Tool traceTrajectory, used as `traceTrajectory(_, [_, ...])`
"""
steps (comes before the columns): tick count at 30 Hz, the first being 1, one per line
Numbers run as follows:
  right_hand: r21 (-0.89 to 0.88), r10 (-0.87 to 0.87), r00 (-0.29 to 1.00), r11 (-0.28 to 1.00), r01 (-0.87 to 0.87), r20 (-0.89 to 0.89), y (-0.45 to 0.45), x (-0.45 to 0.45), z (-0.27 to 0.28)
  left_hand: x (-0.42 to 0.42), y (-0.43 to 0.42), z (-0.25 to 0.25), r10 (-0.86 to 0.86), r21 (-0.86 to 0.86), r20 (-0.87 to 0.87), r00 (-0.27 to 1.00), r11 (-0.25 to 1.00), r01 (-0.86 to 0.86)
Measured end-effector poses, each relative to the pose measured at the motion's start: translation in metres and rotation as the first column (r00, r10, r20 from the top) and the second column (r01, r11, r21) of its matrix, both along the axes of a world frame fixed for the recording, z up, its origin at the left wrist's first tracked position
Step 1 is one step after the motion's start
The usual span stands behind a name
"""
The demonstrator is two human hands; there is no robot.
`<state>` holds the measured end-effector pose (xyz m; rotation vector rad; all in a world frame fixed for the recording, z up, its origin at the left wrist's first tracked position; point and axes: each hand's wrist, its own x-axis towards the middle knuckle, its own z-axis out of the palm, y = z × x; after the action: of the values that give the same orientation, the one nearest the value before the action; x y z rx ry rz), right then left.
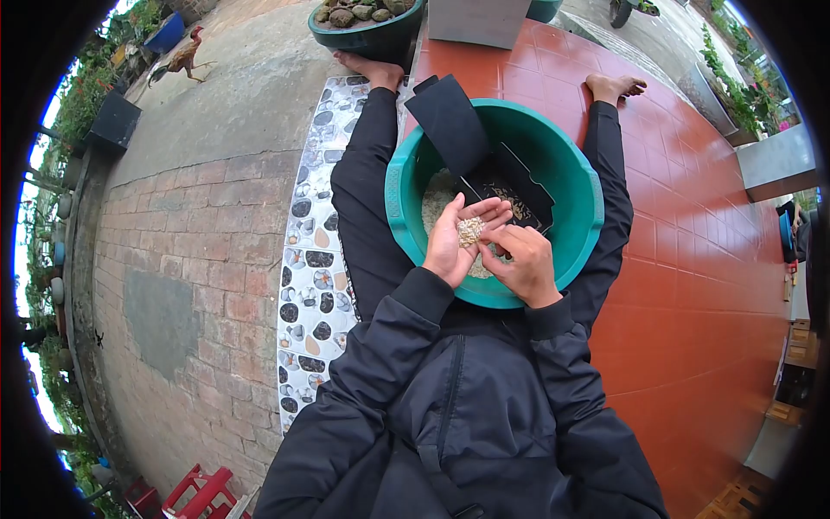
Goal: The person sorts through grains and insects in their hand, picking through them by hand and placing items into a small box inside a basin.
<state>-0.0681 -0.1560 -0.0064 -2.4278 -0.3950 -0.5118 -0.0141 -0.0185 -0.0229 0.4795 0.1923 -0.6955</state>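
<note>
My left hand [445, 246] lies palm up over a green tub [400, 195], cupping a small heap of pale, rice-like grains [469, 231]. At the edge of that heap, the fingertips of my right hand [526, 262] are pinched together; whatever is between them is too small to make out. Inside the tub sits an open black box [529, 186] with some husk-like grains [512, 206] on its bottom. Its black lid flap [450, 124] leans up over the tub's rim. More pale grains [438, 197] lie in the tub, partly hidden by my hands and the box.
My outstretched legs [373, 190] flank the tub. Red tiles [666, 285] run to the right, with a pebble-patterned strip [316, 285] and brick paving [199, 242] to the left. A planter [367, 33] stands ahead, a chicken [183, 59] far left, and a red plastic stool [201, 493] low left.
</note>
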Motion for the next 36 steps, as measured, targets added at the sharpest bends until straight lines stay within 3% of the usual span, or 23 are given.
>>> traceTrajectory(16, [-0.035, -0.019, 1.0, 0.999, 0.02, 0.023, 0.001, 0.0, -0.001, 0.0, 0.0, 0.002, -0.01, 0.017, 0.015, 1.0, 1.0, 0.01])
traceTrajectory(22, [0.054, -0.025, 0.998, 0.998, 0.028, -0.05, 0.0, -0.001, 0.002, -0.001, 0.002, 0.003, -0.028, 0.037, 0.015, 1.0, 0.999, 0.027])
traceTrajectory(24, [0.279, -0.035, 0.988, 0.957, 0.076, -0.152, -0.001, 0.0, 0.002, -0.002, 0.003, 0.006, -0.029, 0.061, 0.012, 1.0, 0.998, 0.028])
traceTrajectory(28, [0.447, -0.014, 0.969, 0.885, 0.127, -0.247, -0.006, -0.001, 0.002, -0.002, 0.003, 0.007, -0.032, 0.079, 0.002, 0.999, 0.996, 0.032])
traceTrajectory(30, [0.627, 0.078, 0.913, 0.75, 0.211, -0.4, -0.01, -0.003, 0.002, -0.002, 0.003, 0.007, -0.028, 0.075, 0.002, 1.0, 0.997, 0.028])
traceTrajectory(36, [0.806, 0.196, 0.886, 0.529, 0.265, -0.42, -0.019, -0.006, -0.003, -0.001, 0.003, 0.005, -0.021, 0.02, -0.017, 1.0, 1.0, 0.021])
